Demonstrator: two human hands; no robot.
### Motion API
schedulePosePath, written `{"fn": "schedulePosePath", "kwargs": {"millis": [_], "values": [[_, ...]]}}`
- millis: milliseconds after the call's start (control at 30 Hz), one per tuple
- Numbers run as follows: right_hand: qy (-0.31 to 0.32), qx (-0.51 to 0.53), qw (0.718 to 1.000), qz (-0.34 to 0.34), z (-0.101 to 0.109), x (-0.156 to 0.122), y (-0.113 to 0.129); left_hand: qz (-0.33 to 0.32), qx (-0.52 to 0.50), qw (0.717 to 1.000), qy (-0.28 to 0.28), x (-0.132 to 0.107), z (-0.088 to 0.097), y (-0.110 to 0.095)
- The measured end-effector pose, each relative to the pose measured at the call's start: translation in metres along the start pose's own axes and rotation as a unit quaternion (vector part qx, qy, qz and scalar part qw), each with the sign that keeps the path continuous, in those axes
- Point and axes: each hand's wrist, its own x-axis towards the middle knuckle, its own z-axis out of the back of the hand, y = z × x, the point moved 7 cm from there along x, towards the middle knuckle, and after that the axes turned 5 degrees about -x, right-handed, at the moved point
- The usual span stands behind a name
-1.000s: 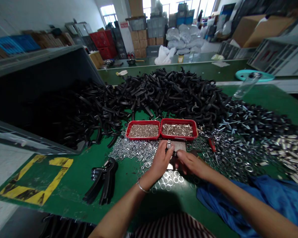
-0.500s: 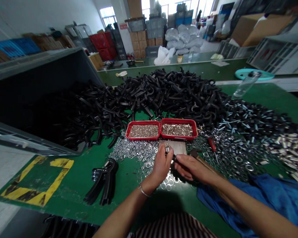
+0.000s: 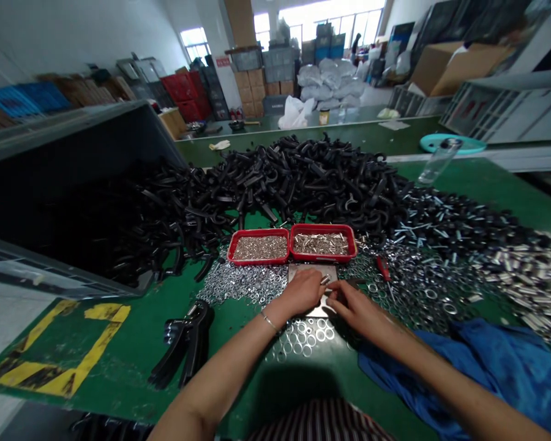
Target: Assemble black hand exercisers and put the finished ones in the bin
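Note:
My left hand (image 3: 304, 290) is closed over a small metal plate (image 3: 313, 274) just in front of two red trays (image 3: 292, 244), with a small silver piece showing at its fingertips. My right hand (image 3: 354, 308) is beside it, fingers pinched toward the same spot; what they grip is too small to name. Loose silver washers (image 3: 305, 338) lie under both wrists. A heap of small silver rings (image 3: 245, 283) spreads to the left of my left hand.
A big pile of black curved handles (image 3: 303, 177) fills the table's back. Silver sleeves and bolts (image 3: 523, 275) cover the right side, a blue cloth (image 3: 500, 361) lies near right. Assembled black grips (image 3: 183, 343) rest near left, beside a dark bin (image 3: 68, 184).
Both hands have dropped from holding a small silver-capped part upright to pressing low on the metal plate. The camera has shifted slightly.

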Motion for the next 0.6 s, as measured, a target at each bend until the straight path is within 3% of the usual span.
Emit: {"fn": "schedulePosePath", "kwargs": {"millis": [67, 133, 200, 267, 333, 433, 500, 600], "values": [[-0.042, -0.047, 0.998, 0.022, 0.018, 0.001, -0.013, -0.014, 0.034, 0.999, 0.001, 0.006, 0.002, -0.001], [-0.093, -0.08, 0.991, 0.043, 0.039, 0.001, -0.026, -0.02, 0.039, 0.998, -0.038, 0.001, 0.014, -0.001], [-0.136, -0.108, 0.983, 0.063, 0.056, 0.0, -0.032, -0.011, 0.029, 0.994, -0.101, -0.014, 0.03, 0.002], [-0.147, -0.139, 0.975, 0.096, 0.059, -0.002, -0.027, -0.006, 0.025, 0.99, -0.139, -0.036, 0.04, 0.006], [-0.117, -0.179, 0.966, 0.143, 0.044, -0.004, -0.013, -0.027, 0.037, 0.993, -0.109, -0.057, 0.033, 0.007], [-0.059, -0.251, 0.948, 0.184, 0.005, -0.008, 0.004, -0.047, 0.076, 0.995, -0.038, -0.077, 0.006, 0.005], [-0.045, -0.288, 0.938, 0.185, -0.015, -0.011, 0.005, -0.033, 0.099, 0.994, -0.035, -0.082, -0.006, 0.006], [-0.041, -0.31, 0.933, 0.179, -0.027, -0.01, -0.003, -0.027, 0.109, 0.993, -0.038, -0.08, -0.011, 0.006]]}}
